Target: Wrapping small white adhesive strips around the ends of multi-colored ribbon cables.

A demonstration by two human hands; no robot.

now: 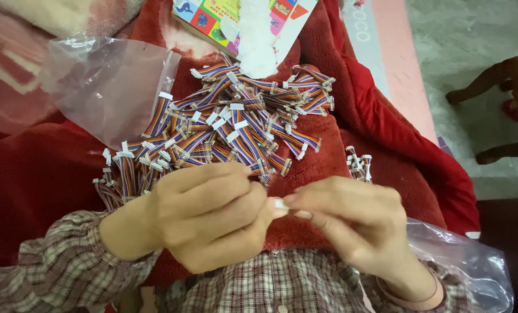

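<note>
Pinched between the fingertips of the left hand and the right hand is a small white connector, held just below the cable pile. Both hands are curled, fingers pressed together on the connector. The pile consists of short multicoloured ribbon cables with white ends and lies on a red fleece blanket. A clear plastic bag lies left of the pile, touching its edge. A colourful printed box sits above the pile. A second clear bag lies well below and right of the pile. Grey stone floor shows far right of the pile.
</note>
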